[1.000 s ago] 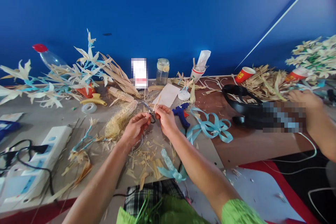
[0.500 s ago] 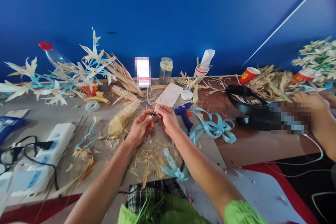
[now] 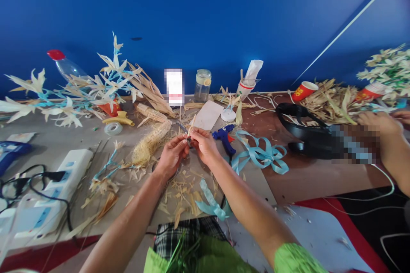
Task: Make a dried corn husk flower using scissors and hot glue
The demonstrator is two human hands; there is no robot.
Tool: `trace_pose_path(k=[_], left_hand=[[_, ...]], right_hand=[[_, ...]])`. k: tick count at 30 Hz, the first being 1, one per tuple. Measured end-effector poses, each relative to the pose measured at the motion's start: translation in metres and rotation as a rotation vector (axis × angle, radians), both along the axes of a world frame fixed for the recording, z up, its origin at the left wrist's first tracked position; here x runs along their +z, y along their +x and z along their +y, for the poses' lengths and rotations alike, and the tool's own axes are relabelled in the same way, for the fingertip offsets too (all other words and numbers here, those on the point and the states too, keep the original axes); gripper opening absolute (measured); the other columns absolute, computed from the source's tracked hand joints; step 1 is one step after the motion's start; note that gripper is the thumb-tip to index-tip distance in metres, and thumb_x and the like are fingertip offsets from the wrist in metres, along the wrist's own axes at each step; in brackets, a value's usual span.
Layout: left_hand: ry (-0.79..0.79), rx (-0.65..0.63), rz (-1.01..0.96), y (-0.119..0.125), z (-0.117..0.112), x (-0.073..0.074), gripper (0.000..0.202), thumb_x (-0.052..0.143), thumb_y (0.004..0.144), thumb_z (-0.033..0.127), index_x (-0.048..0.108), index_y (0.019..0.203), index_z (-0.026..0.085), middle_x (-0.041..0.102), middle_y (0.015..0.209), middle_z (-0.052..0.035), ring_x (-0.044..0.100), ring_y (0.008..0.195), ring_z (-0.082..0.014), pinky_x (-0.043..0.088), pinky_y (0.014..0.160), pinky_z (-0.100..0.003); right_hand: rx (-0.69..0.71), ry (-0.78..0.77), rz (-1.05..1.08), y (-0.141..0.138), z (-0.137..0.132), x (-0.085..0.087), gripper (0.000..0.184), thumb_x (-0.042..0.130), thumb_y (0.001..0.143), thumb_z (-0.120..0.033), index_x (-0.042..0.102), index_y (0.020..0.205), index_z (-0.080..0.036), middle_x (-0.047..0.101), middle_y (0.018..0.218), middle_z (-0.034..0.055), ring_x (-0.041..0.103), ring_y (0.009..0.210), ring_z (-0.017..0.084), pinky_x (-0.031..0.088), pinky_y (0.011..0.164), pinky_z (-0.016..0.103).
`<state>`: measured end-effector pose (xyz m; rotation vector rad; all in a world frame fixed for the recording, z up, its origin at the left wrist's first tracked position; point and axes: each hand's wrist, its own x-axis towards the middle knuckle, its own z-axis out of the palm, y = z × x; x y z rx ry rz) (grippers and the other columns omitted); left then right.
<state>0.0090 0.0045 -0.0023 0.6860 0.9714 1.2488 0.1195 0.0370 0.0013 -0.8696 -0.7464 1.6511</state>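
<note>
My left hand (image 3: pixel 174 151) and my right hand (image 3: pixel 203 143) meet over the middle of the table, fingertips pinched close together. Between them a thin strip of pale corn husk (image 3: pixel 192 123) sticks up; a small dark bit below it, at the left fingertips, is too small to make out. Just left of my hands lies a corn cob (image 3: pixel 163 130) with a clump of corn silk (image 3: pixel 143 151). To the right of my right hand is a blue glue gun (image 3: pixel 228 138). Husk scraps (image 3: pixel 181 198) are scattered on the table beneath my wrists.
Light-blue ribbon (image 3: pixel 261 153) lies right of the glue gun. Husk flowers (image 3: pixel 105 81) on blue stems spread at the back left, near a power strip (image 3: pixel 68 175). A glass jar (image 3: pixel 203 87) stands by the wall. Another person's hand (image 3: pixel 381 126) works at the far right, beyond a black headset (image 3: pixel 307 145).
My fingers have shifted slightly around the husk strip, which stands more upright. Both hands stay in nearly the same place.
</note>
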Motion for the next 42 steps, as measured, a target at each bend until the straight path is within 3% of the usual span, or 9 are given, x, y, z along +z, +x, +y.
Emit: trace_pose_path(k=[14, 24, 30, 37, 42], left_hand=[[0.043, -0.032, -0.037, 0.0, -0.002, 0.001, 0.035, 0.077, 0.062, 0.033, 0.062, 0.087, 0.015, 0.053, 0.054, 0.0048, 0.042, 0.046, -0.0053, 0.032, 0.046, -0.018], [0.043, 0.064, 0.029, -0.001, 0.001, -0.007, 0.032, 0.077, 0.062, 0.034, 0.063, 0.084, 0.014, 0.053, 0.053, 0.0047, 0.042, 0.046, -0.0046, 0.031, 0.046, -0.017], [0.078, 0.071, 0.105, -0.001, 0.001, -0.011, 0.024, 0.073, 0.068, 0.033, 0.063, 0.081, 0.015, 0.053, 0.052, 0.0042, 0.041, 0.047, -0.0052, 0.029, 0.046, -0.018], [0.103, 0.086, 0.154, -0.002, -0.001, -0.01, 0.023, 0.073, 0.068, 0.034, 0.062, 0.077, 0.016, 0.053, 0.051, 0.0044, 0.041, 0.046, -0.0054, 0.029, 0.046, -0.018], [0.113, 0.073, 0.169, -0.004, -0.001, -0.013, 0.022, 0.071, 0.07, 0.033, 0.062, 0.081, 0.016, 0.054, 0.052, 0.0044, 0.041, 0.046, -0.0052, 0.03, 0.048, -0.018]], right_hand=[[0.104, -0.124, 0.172, 0.004, 0.003, -0.004, 0.028, 0.076, 0.057, -0.03, 0.052, 0.058, -0.017, 0.051, 0.056, -0.0055, 0.034, 0.045, 0.005, 0.031, 0.044, 0.02], [0.086, -0.081, 0.111, 0.001, 0.001, -0.003, 0.024, 0.075, 0.054, -0.027, 0.054, 0.059, -0.017, 0.049, 0.052, -0.0065, 0.034, 0.044, 0.005, 0.027, 0.044, 0.019], [0.029, -0.066, 0.066, -0.002, 0.001, -0.008, 0.02, 0.074, 0.055, -0.026, 0.059, 0.065, -0.016, 0.056, 0.056, -0.0053, 0.039, 0.045, 0.005, 0.028, 0.046, 0.02], [0.085, -0.034, 0.146, 0.002, 0.0, 0.001, 0.027, 0.072, 0.061, -0.033, 0.052, 0.057, -0.016, 0.049, 0.054, -0.0055, 0.038, 0.046, 0.006, 0.029, 0.048, 0.021], [-0.007, 0.034, -0.007, -0.001, -0.001, -0.001, 0.024, 0.072, 0.061, -0.034, 0.056, 0.062, -0.016, 0.05, 0.052, -0.0061, 0.036, 0.046, 0.005, 0.026, 0.048, 0.021]])
